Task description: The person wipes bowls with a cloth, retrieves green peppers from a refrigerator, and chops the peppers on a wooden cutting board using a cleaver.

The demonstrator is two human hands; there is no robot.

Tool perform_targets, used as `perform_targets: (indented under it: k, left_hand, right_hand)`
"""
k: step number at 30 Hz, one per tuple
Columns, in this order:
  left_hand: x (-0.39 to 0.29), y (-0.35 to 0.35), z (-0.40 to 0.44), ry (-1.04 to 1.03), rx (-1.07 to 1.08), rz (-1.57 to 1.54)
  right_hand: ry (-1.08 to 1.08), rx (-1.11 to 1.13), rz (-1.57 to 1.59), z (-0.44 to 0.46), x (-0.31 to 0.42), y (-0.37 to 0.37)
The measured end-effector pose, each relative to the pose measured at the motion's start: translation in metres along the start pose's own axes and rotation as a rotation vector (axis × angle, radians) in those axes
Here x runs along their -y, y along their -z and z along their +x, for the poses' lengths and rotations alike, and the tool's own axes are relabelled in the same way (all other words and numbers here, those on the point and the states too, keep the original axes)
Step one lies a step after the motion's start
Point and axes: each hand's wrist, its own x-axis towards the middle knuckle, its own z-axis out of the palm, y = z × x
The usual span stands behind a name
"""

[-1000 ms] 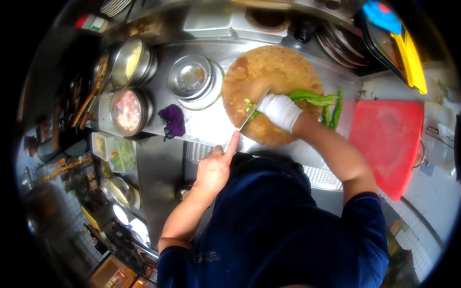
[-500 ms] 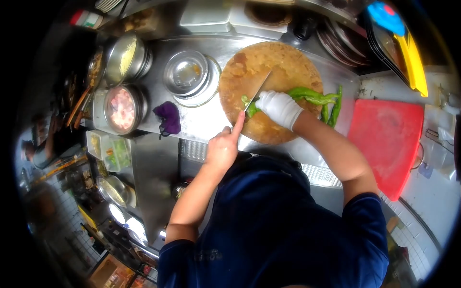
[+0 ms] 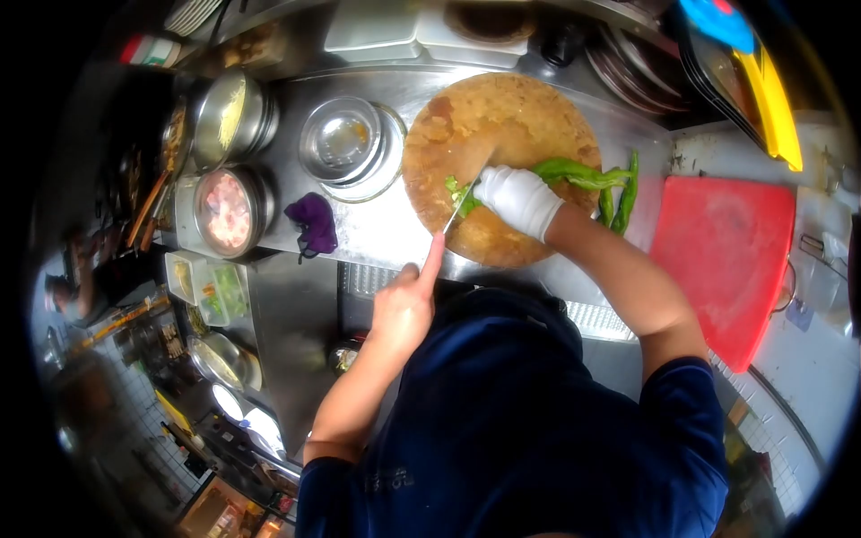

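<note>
My left hand [image 3: 405,300], bare, is closed round the handle of a knife [image 3: 459,208], its index finger stretched along the top of the knife. The blade, partly blurred, stands over the round wooden chopping board [image 3: 502,108] beside my right fingertips. My right hand [image 3: 516,199], in a white glove, is closed over green chili peppers [image 3: 574,172] and holds them on the board; the part under the palm is hidden. Cut green pieces [image 3: 454,190] lie just left of the blade. More long green chilies [image 3: 629,197] reach past the board's right edge.
A red cutting board [image 3: 722,260] lies at the right. Left of the wooden board are stacked metal bowls [image 3: 341,139], a purple cloth item [image 3: 311,222], a bowl of raw meat [image 3: 228,211] and a bowl of pale shreds [image 3: 230,112]. Another person [image 3: 81,291] is at far left.
My left hand has drawn the knife slightly down and left, toward my body. My gloved right hand stays on the peppers, almost unmoved. The whole view has shifted a little.
</note>
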Motion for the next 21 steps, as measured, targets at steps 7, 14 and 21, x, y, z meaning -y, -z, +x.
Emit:
perform_targets:
  k: [7, 14, 21]
  left_hand:
    - [0.004, -0.029, 0.045, -0.057, -0.130, -0.045]
    - [-0.015, 0.021, -0.011, -0.021, -0.023, 0.038]
    - [-0.016, 0.006, -0.005, 0.020, -0.019, 0.020]
  right_hand:
    - [0.101, -0.251, -0.029, -0.004, -0.015, -0.034]
    - [0.031, -0.087, 0.022, -0.003, -0.017, -0.029]
    - [0.071, -0.104, 0.040, 0.001, -0.020, -0.025]
